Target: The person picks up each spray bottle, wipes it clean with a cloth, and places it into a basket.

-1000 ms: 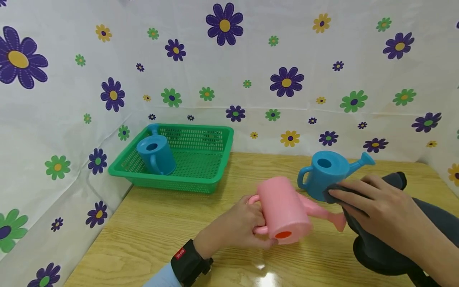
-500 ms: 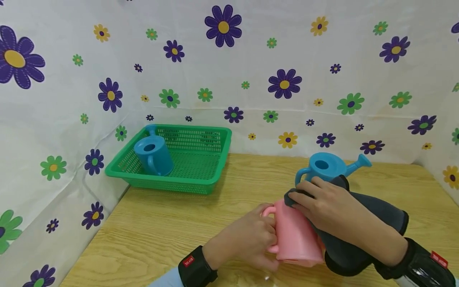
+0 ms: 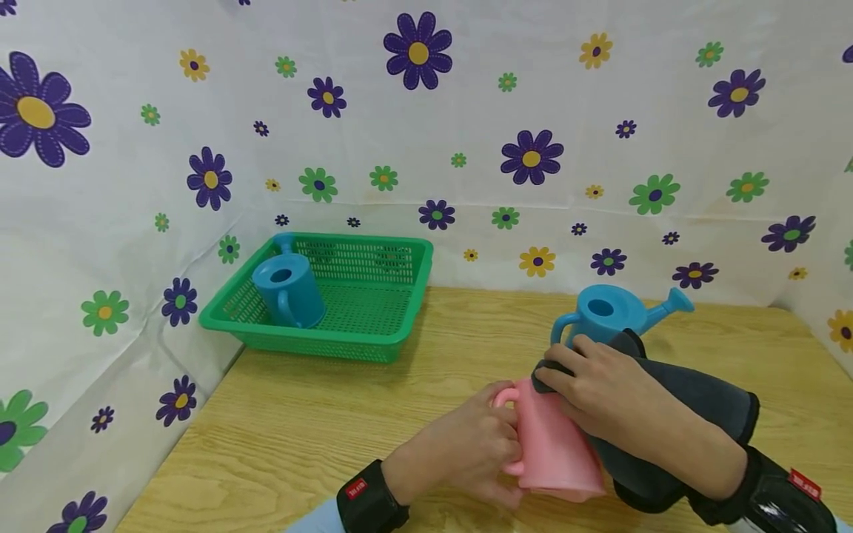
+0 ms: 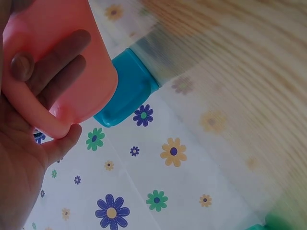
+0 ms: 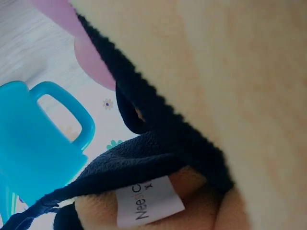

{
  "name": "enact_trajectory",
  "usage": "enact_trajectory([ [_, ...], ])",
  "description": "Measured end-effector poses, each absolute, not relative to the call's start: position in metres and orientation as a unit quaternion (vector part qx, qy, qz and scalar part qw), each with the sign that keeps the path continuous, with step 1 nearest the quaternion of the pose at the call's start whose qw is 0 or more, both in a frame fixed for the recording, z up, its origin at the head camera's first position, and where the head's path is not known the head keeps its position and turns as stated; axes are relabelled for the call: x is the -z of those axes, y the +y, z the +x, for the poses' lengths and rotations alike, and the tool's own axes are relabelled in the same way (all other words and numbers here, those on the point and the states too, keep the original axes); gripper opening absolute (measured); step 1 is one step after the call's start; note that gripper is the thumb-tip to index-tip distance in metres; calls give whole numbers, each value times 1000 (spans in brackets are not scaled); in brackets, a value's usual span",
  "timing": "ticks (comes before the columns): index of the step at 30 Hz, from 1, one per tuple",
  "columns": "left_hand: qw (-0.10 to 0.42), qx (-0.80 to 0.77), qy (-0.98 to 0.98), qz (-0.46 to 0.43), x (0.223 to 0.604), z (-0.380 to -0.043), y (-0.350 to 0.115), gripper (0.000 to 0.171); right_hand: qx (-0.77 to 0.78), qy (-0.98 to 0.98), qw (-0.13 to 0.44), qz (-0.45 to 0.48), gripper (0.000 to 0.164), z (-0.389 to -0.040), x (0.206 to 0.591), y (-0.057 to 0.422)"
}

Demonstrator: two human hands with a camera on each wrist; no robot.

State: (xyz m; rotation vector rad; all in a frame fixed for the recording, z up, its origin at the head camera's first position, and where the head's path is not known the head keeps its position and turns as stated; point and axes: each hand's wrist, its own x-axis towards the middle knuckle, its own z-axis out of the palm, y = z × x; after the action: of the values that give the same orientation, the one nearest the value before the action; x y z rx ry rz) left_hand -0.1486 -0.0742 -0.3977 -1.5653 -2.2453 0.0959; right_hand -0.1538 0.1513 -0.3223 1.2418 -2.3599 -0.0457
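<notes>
Flower-printed sheeting backs a wood-grain table bearing a green basket, one blue watering can inside. A dark cloth touches a pink watering can, near a second blue can. The right hand grips the cloth; the left hand curls its fingers round the pink can's handle.

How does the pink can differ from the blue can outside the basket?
The left hand holds the pink can; the blue can stands on the table. The pink can is tipped, its opening out of sight; the blue can is upright, its opening showing. Both have a loop handle.
</notes>
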Motion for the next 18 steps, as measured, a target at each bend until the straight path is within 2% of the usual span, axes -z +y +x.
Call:
enact_trajectory([
  [11,197,-67,-807,-552,395,-147,-71,40,36,-851,233,469,33,-147,322,150],
  [18,190,-68,-812,-547,394,-149,-73,39,46,-851,202,483,39,-135,322,148],
])
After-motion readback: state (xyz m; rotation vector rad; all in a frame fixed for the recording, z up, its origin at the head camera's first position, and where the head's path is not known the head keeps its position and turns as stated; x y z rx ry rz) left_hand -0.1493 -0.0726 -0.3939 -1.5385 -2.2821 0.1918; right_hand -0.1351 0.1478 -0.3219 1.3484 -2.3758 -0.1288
